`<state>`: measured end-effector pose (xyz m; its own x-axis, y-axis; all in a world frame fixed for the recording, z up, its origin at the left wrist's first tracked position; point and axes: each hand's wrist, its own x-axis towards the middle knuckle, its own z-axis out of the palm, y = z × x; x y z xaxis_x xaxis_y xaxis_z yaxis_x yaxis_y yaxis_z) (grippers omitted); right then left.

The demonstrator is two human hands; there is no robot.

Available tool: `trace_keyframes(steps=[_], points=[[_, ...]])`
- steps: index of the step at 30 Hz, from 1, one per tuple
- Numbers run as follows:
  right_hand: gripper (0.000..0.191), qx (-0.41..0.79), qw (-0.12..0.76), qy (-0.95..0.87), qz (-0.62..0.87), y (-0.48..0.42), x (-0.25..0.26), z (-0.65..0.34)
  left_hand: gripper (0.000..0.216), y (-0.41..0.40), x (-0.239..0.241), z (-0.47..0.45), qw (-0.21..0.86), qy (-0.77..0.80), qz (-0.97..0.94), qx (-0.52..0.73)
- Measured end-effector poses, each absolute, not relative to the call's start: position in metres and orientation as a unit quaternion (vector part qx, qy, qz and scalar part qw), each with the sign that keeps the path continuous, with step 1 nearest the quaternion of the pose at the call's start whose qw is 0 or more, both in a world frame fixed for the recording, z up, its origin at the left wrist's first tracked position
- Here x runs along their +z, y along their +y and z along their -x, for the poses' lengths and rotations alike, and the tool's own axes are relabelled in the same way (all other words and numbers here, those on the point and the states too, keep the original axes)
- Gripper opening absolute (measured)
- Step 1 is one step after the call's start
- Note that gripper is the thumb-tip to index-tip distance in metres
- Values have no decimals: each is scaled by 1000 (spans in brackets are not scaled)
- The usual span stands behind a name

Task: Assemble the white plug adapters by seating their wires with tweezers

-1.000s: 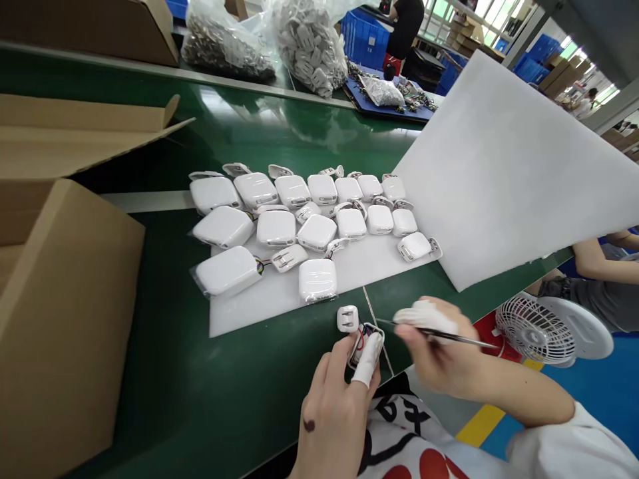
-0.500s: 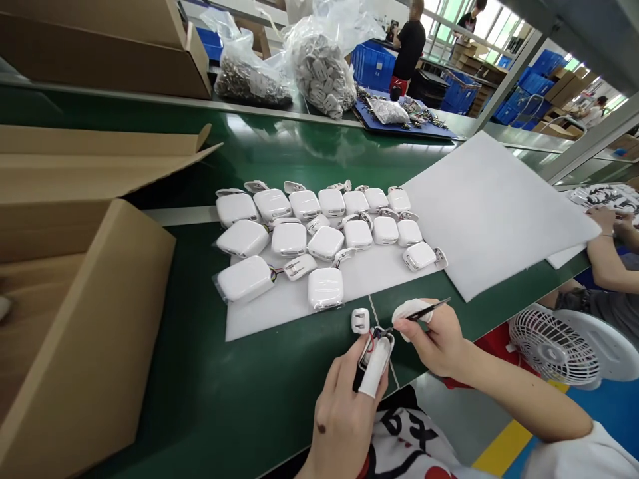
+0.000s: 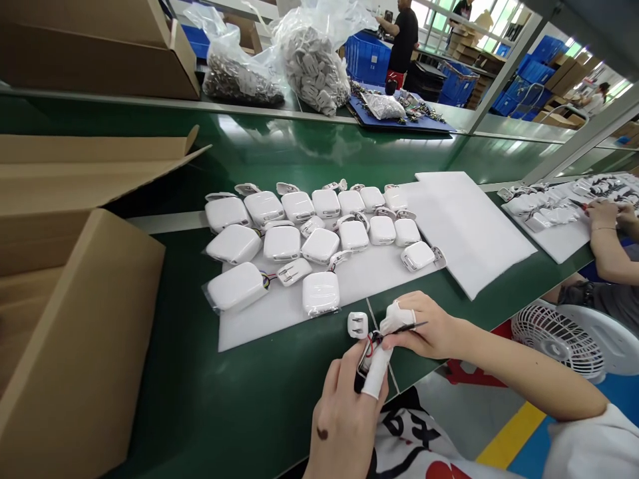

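A glossy green worktop [image 3: 210,399] runs across a bright workshop, with clear plastic bags of small parts [image 3: 314,73] on the raised ledge beyond its far edge. Close to the near edge, the left hand [image 3: 347,406] reaches up palm down, its fingers curled round an open white plastic casing with red and dark wires [image 3: 368,359], one white-sheathed finger pressed along it. The right hand [image 3: 419,326] comes in over the near edge from the right, forearm stretched out, thumb and sheathed fingers pinching a slim dark rod-like tool [image 3: 414,326] at the casing's open end — those fingers hide its tip. A small white two-pronged plug piece [image 3: 357,324] sits just past the casing, beside the fingertips.

Farther in, rows of rounded white plastic units [image 3: 321,293] cover much of a white foam sheet [image 3: 279,331]; more white sheets [image 3: 474,239] lie to its right. A tall brown cardboard box [image 3: 94,332] blocks the left end of the worktop — at the right end, a co-worker's hands [image 3: 604,216] are busy over another batch.
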<state>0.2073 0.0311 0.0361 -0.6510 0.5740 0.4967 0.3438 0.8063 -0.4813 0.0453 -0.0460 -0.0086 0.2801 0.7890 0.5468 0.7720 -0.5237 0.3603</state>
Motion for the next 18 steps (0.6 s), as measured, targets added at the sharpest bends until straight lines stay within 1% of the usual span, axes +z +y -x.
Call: trace_keyframes(steps=[3,5,7,11,14,16,18], points=[[27,135,310,-899,277,26,38,-206,17,-47,-10,-44,18,491,-801,342],[23,83,319,-894,304,18,38,-204,19,-48,-11,-43,17,491,-804,334],[21,58,331,-880,334,10,35,-201,20,-48,-12,-42,19,490,-806,330],[22,75,354,-849,385,-5,20,-194,21,-50,-13,-44,35,498,-798,338],[26,87,354,-828,425,-10,11,-189,26,-52,-15,-46,33,504,-778,374],[31,98,341,-818,453,-10,13,-185,30,-54,-18,-47,21,503,-768,397],[34,97,350,-811,460,-8,24,-182,33,-55,-20,-47,14,500,-767,402]])
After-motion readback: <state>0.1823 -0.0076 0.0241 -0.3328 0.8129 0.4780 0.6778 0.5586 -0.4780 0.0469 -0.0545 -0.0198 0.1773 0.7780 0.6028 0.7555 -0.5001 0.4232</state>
